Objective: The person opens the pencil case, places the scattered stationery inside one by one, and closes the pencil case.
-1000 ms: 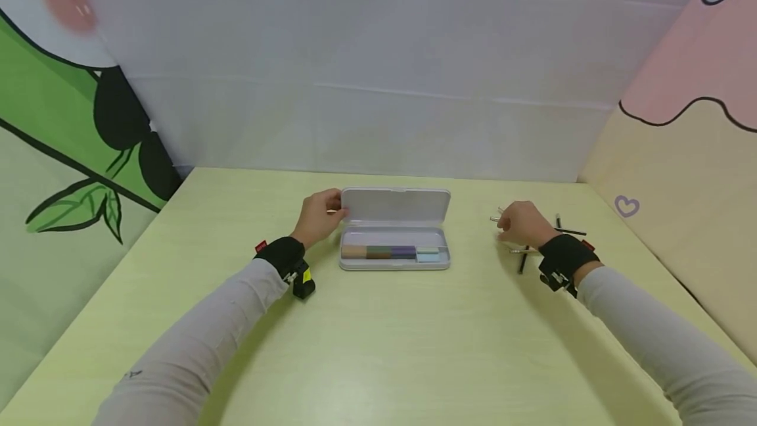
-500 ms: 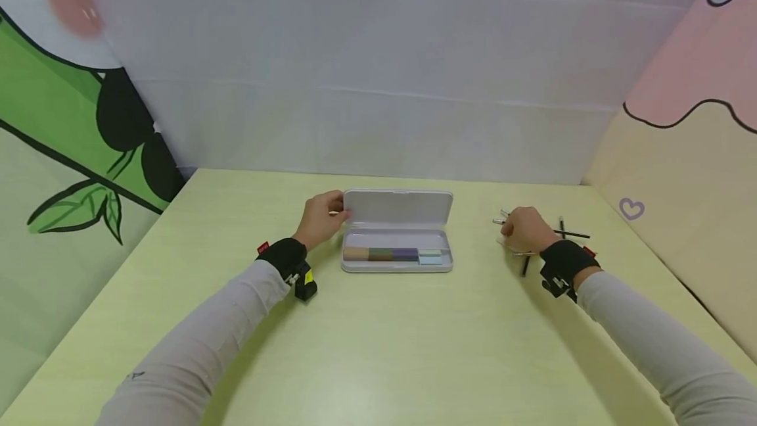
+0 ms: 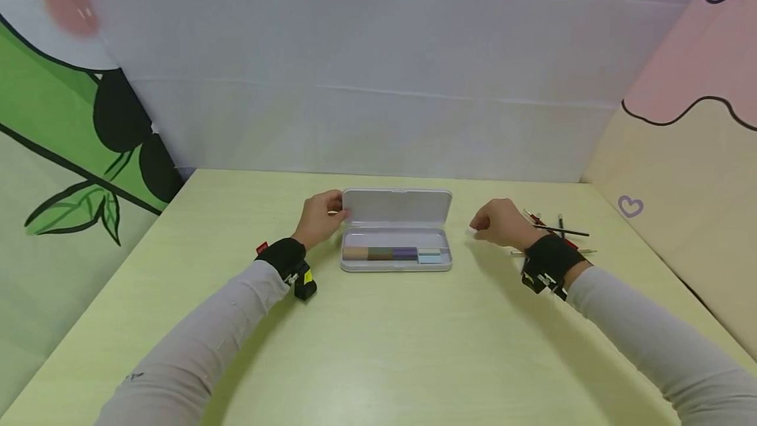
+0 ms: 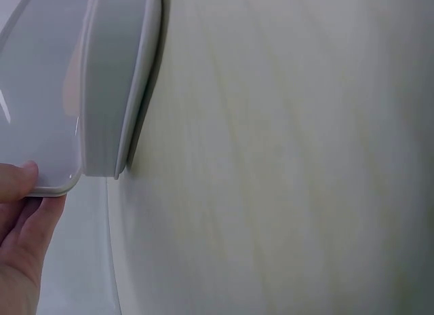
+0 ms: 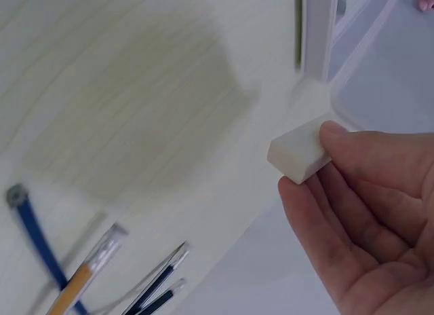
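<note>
A white pencil case (image 3: 396, 267) lies with its lid raised, near the middle of the table. My left hand (image 3: 319, 221) pinches the left edge of the lid (image 4: 41, 98), thumb on the inner face and fingers behind. Inside the case, along the front, runs a row of tan, olive and purple blocks (image 3: 380, 254) with a light blue block (image 3: 428, 256) at its right end. Between thumb and fingertips my right hand (image 3: 505, 223) holds a white eraser (image 5: 298, 152), above the table to the right of the case.
Several pencils (image 3: 562, 231) lie crossed in a loose pile to the right, partly behind my right wrist; one in the right wrist view is a yellow pencil (image 5: 74, 284). A pale backdrop (image 3: 378, 117) rises behind the table, and printed panels flank it.
My right hand has moved left, away from the pencils toward the case, with the white eraser now showing at its fingertips. More of the pile is uncovered. My left hand stays on the lid.
</note>
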Available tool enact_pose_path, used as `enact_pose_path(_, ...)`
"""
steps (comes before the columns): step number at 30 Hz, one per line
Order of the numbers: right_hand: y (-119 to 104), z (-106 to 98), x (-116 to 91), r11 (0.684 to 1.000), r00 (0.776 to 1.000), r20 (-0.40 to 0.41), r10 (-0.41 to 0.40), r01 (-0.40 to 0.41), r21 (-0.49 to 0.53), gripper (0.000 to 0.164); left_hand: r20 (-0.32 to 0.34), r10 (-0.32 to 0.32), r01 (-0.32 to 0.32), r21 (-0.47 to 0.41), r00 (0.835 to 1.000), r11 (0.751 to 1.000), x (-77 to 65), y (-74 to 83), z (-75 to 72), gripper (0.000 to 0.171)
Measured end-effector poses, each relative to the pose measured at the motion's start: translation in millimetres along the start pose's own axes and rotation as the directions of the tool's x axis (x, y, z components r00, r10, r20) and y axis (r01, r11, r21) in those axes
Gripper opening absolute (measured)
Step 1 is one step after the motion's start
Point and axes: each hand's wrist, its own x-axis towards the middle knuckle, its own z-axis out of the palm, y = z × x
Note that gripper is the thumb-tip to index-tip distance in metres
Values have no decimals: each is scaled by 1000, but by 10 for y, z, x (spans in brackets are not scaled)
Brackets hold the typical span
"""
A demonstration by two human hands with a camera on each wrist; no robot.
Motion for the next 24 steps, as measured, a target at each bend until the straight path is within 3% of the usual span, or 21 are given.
enact_pose_path(16, -377, 104, 73, 990, 991, 18, -133, 132, 49, 7, 0, -6, 6, 15, 1000, 1000, -21, 46, -14, 22)
enact_pose_path(24, -555, 191, 48, 967, 966, 95, -242, 232, 100, 10, -4, -9, 9, 22, 1000, 1000, -39, 68, -18, 24)
